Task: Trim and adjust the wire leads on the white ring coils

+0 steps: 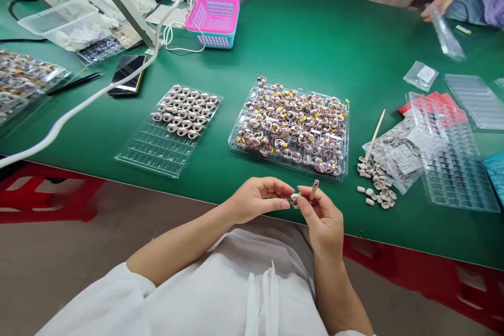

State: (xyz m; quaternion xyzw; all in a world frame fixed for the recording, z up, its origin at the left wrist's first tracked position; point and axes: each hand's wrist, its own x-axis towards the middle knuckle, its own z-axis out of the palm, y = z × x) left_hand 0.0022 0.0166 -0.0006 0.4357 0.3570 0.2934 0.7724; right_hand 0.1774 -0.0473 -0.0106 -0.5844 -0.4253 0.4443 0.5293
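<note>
In front of my waist, at the table's near edge, a small beige part [294,198] with a shiny face sits between my two hands. My left hand [258,200] is closed, its thumb and fingertips pinching the part's left side. On the other side my right hand [323,215] grips the same part and also has a short thin stick [314,189] standing up between its fingers. Fingers hide most of the part. Just beyond lies a clear tray [233,148] heaped with beige ring-shaped parts bearing yellow bits and reddish wires.
Left of it, another clear tray [151,149] holds rows of beige parts. Loose beige shells [380,185], a bag of shells [397,155] and a wooden stick [377,128] lie right. Behind are a pink basket [232,8], a phone [128,76] and a white cable [79,107]. Another person's hand [436,6] holds plastic.
</note>
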